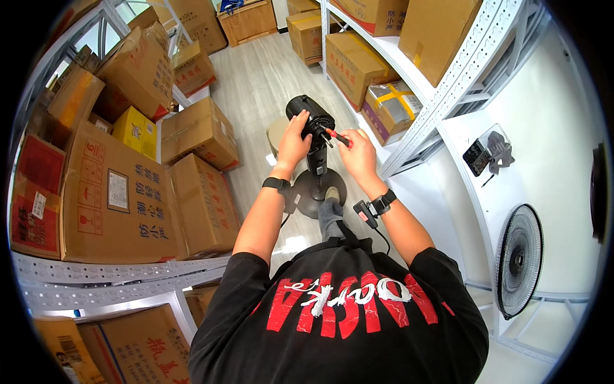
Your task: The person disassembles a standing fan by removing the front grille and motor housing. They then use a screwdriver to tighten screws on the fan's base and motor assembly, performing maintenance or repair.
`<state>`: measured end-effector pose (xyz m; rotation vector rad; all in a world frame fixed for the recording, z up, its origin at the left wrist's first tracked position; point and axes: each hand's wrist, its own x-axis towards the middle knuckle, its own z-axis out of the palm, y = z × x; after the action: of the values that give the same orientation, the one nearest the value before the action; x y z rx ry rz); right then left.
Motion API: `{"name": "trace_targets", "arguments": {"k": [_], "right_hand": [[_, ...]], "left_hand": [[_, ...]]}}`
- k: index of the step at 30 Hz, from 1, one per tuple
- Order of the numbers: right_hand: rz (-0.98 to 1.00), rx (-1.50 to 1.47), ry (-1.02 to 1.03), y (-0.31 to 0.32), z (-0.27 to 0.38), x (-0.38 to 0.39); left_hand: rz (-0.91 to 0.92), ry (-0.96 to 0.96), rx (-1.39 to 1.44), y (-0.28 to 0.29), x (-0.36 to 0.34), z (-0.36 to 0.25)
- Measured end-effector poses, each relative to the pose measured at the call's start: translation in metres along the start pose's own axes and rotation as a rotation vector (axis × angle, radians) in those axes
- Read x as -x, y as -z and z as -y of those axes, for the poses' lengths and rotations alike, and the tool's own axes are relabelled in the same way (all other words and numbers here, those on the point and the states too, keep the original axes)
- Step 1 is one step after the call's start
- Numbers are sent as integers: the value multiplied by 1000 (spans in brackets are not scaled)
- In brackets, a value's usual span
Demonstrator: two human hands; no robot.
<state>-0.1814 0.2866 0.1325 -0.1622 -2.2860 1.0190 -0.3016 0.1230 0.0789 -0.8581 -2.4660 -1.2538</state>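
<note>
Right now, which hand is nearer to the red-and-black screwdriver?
The right hand: its fingers hold the handle of the red-and-black screwdriver. The left hand is to the tool's left, against the black fan motor.

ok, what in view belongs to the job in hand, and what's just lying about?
In the job: black motor head, under left hand; its stand; red-handled tool, in right hand.
Lying about: cartons; yellow box; round black grille, possibly related.

I see pale, grained floor [256,83], a white shelf [115,276] on my left, a white rack [441,96] and white wall [569,109] on my right, a wooden cabinet [251,23] at the far end, and bright glare [293,244] on the near floor
</note>
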Motion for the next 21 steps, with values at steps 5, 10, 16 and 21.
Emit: {"name": "trace_targets", "arguments": {"k": [5,10,16,21], "right_hand": [[205,167,-191,-8,-18,-2],[118,107,-86,-3,-8,0],[130,-3,-213,-9,-20,-4],[219,108,-212,-4,-20,-1]], "left_hand": [[-27,10,29,-3,0,0],[-28,37,33,-2,3,3],[-31,41,37,-1,3,-3],[-43,38,61,-3,5,3]]}}
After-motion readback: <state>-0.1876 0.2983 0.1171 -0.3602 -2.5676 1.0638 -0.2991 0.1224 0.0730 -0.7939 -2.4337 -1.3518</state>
